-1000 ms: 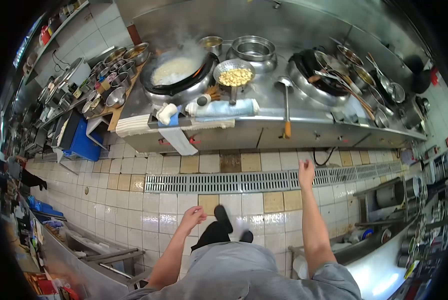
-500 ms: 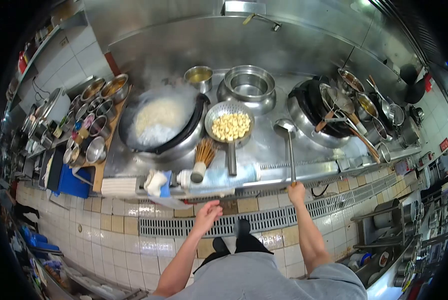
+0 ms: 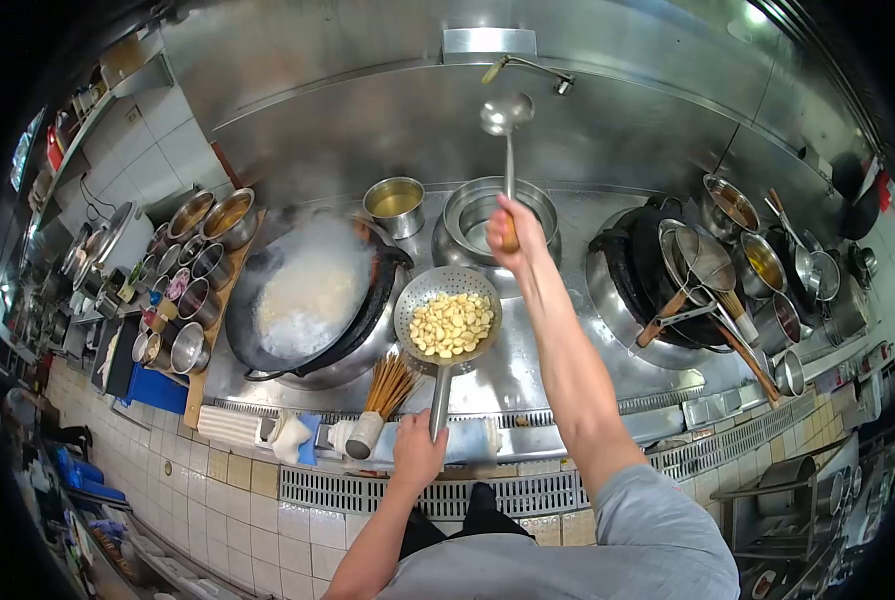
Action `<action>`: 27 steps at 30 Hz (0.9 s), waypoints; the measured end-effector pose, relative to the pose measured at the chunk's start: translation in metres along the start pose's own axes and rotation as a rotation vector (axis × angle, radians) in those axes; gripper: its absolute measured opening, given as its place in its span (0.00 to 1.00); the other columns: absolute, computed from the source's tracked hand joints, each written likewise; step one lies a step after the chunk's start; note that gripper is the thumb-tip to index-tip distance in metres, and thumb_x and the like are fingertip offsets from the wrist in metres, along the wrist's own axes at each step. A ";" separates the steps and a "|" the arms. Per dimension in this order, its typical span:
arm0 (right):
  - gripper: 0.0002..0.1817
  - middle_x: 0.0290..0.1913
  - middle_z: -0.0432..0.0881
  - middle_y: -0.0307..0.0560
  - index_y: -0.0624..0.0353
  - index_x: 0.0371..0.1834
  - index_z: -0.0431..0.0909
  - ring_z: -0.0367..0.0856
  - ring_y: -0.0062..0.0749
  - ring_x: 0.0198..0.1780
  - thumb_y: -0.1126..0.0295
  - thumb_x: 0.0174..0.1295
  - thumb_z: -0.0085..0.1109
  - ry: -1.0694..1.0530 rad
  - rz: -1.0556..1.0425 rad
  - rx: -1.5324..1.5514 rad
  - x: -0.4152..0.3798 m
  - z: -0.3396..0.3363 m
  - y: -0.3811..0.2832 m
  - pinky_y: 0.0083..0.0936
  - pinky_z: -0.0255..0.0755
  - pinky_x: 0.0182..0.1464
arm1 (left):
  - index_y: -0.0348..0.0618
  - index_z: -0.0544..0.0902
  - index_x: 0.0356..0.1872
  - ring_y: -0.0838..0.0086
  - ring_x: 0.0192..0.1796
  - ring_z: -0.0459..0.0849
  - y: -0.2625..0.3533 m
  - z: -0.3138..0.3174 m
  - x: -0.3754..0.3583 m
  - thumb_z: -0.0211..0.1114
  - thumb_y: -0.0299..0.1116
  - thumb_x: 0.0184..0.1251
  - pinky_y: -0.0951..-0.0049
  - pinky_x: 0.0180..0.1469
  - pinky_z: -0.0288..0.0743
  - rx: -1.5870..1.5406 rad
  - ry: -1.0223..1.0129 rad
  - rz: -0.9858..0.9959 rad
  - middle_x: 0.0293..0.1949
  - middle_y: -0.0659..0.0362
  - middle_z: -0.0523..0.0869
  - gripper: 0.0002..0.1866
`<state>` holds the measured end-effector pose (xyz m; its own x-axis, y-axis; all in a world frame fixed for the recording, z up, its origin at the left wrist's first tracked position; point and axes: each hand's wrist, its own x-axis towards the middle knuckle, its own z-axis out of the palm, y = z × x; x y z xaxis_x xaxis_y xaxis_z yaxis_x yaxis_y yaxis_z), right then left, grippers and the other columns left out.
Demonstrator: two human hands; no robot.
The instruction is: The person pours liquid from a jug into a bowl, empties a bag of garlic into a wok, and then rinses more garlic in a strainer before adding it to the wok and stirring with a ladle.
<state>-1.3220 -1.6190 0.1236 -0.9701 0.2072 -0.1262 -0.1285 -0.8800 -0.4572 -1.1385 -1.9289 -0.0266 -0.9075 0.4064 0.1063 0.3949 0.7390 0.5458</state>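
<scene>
My right hand [image 3: 517, 232] is wrapped round the handle of a ladle [image 3: 508, 112], held up with its bowl towards the back wall, above a metal pot [image 3: 456, 200]. At the counter's front edge, my left hand [image 3: 420, 446] closes round the handle end of a perforated strainer [image 3: 408, 300]. Pale, chunky pieces of food [image 3: 452, 325] fill the strainer's bowl. Just left of that handle lies a bamboo wok brush [image 3: 390, 385]. Steam rises from a wok [image 3: 253, 345] with pale, foamy contents on the left burner.
A small pot of yellowish liquid [image 3: 396, 203] stands behind the wok. Woks, strainers and brushes crowd the right burner [image 3: 658, 280]. Several metal containers [image 3: 190, 348] line the left side. A swing tap [image 3: 528, 68] juts from the back wall. Folded cloths [image 3: 293, 438] lie along the front edge.
My right hand has lifted the ladle off the counter and carried it up, left and towards the back. My left hand, free before, has taken hold of the strainer handle.
</scene>
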 end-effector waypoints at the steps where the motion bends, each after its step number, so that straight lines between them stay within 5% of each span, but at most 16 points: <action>1: 0.08 0.19 0.65 0.33 0.53 0.36 0.66 0.61 0.18 0.14 0.68 0.68 0.56 -0.004 -0.002 0.005 0.013 0.012 -0.008 0.20 0.54 0.12 | 0.35 0.75 0.57 0.48 0.50 0.79 0.003 0.005 0.005 0.66 0.37 0.62 0.54 0.53 0.74 0.005 0.002 0.002 0.49 0.43 0.77 0.25; 4: 0.08 0.20 0.65 0.32 0.55 0.33 0.67 0.59 0.17 0.14 0.69 0.68 0.55 -0.136 0.085 0.149 0.006 0.038 -0.030 0.18 0.53 0.13 | 0.34 0.73 0.58 0.47 0.50 0.79 0.001 0.024 0.012 0.66 0.35 0.61 0.55 0.53 0.74 0.034 -0.129 -0.099 0.47 0.41 0.78 0.26; 6: 0.08 0.18 0.65 0.31 0.67 0.41 0.74 0.59 0.13 0.13 0.72 0.70 0.49 -0.299 0.045 0.270 -0.025 0.033 -0.035 0.15 0.54 0.11 | 0.32 0.72 0.58 0.45 0.50 0.79 -0.004 0.029 0.013 0.66 0.32 0.59 0.53 0.53 0.74 0.094 -0.124 -0.050 0.46 0.39 0.78 0.27; 9: 0.18 0.19 0.64 0.31 0.75 0.57 0.71 0.58 0.11 0.11 0.71 0.73 0.41 -0.413 -0.057 0.359 -0.117 -0.015 -0.038 0.11 0.53 0.08 | 0.31 0.71 0.60 0.45 0.50 0.79 -0.004 0.025 0.021 0.66 0.30 0.57 0.54 0.52 0.74 0.068 -0.204 -0.092 0.45 0.39 0.79 0.29; 11: 0.19 0.21 0.66 0.34 0.67 0.61 0.71 0.62 0.15 0.13 0.70 0.73 0.38 -0.220 -0.054 0.351 -0.160 -0.045 -0.044 0.17 0.58 0.10 | 0.30 0.70 0.61 0.44 0.50 0.79 -0.008 0.027 0.026 0.66 0.29 0.56 0.54 0.52 0.74 0.052 -0.213 -0.102 0.45 0.39 0.79 0.30; 12: 0.13 0.21 0.67 0.35 0.56 0.55 0.74 0.63 0.19 0.13 0.71 0.71 0.46 -0.047 -0.065 0.216 -0.165 -0.055 -0.044 0.21 0.60 0.10 | 0.30 0.70 0.62 0.44 0.50 0.79 -0.010 0.027 0.026 0.66 0.29 0.55 0.55 0.53 0.74 0.043 -0.223 -0.099 0.44 0.38 0.79 0.31; 13: 0.13 0.21 0.67 0.35 0.56 0.55 0.74 0.63 0.19 0.13 0.71 0.71 0.46 -0.038 -0.080 0.218 -0.167 -0.063 -0.040 0.21 0.60 0.10 | 0.30 0.70 0.62 0.44 0.50 0.79 -0.011 0.024 0.027 0.66 0.29 0.55 0.55 0.53 0.74 0.043 -0.236 -0.086 0.44 0.38 0.79 0.31; 15: 0.10 0.21 0.68 0.36 0.52 0.50 0.69 0.64 0.20 0.13 0.73 0.66 0.52 0.336 -0.195 -0.337 -0.174 -0.073 -0.035 0.22 0.59 0.10 | 0.29 0.68 0.64 0.46 0.46 0.81 -0.008 0.019 0.034 0.65 0.25 0.52 0.57 0.51 0.76 -0.031 -0.271 -0.124 0.41 0.39 0.80 0.34; 16: 0.12 0.21 0.69 0.36 0.53 0.45 0.64 0.66 0.21 0.13 0.75 0.63 0.55 0.349 -0.184 -0.397 -0.181 -0.074 -0.029 0.22 0.60 0.09 | 0.29 0.68 0.64 0.46 0.46 0.81 -0.009 0.019 0.039 0.65 0.25 0.52 0.57 0.51 0.76 -0.036 -0.273 -0.113 0.41 0.39 0.80 0.34; 19: 0.10 0.21 0.68 0.35 0.55 0.45 0.67 0.65 0.19 0.13 0.74 0.63 0.55 0.441 -0.104 -0.599 -0.191 -0.081 -0.004 0.20 0.59 0.10 | 0.29 0.71 0.59 0.51 0.42 0.84 -0.025 0.031 0.049 0.64 0.23 0.51 0.57 0.45 0.79 -0.482 -0.446 -0.394 0.37 0.43 0.80 0.29; 22: 0.09 0.19 0.70 0.40 0.59 0.39 0.65 0.69 0.22 0.12 0.76 0.61 0.57 0.396 -0.046 -0.704 -0.162 -0.088 0.004 0.22 0.61 0.08 | 0.37 0.74 0.49 0.64 0.31 0.81 -0.030 0.038 0.052 0.62 0.25 0.58 0.72 0.31 0.77 -1.580 -0.588 -1.068 0.33 0.53 0.78 0.17; 23: 0.08 0.19 0.71 0.40 0.60 0.36 0.66 0.68 0.22 0.12 0.75 0.61 0.57 0.368 -0.009 -0.826 -0.144 -0.092 0.007 0.22 0.61 0.09 | 0.37 0.74 0.49 0.64 0.31 0.81 -0.033 0.037 0.050 0.62 0.25 0.58 0.72 0.31 0.77 -1.581 -0.586 -1.071 0.33 0.53 0.78 0.17; 25: 0.07 0.18 0.71 0.40 0.61 0.32 0.68 0.68 0.21 0.12 0.75 0.61 0.57 0.434 -0.002 -1.122 -0.107 -0.089 0.011 0.21 0.59 0.09 | 0.41 0.74 0.50 0.73 0.25 0.74 -0.041 0.037 0.050 0.61 0.24 0.61 0.78 0.26 0.70 -2.106 -0.757 -1.092 0.30 0.57 0.75 0.15; 27: 0.06 0.18 0.71 0.39 0.61 0.32 0.68 0.67 0.20 0.12 0.75 0.61 0.56 0.411 0.089 -1.148 -0.064 -0.099 0.009 0.19 0.58 0.10 | 0.45 0.74 0.47 0.79 0.23 0.68 -0.046 0.039 0.050 0.59 0.24 0.64 0.79 0.23 0.64 -2.059 -0.707 -1.109 0.27 0.61 0.73 0.11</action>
<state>-1.2405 -1.5977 0.0407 -0.8026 0.4677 -0.3703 0.3931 -0.0524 -0.9180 -1.1964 -1.9217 -0.0785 -0.2652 0.7637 -0.5886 -0.9441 -0.3297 -0.0024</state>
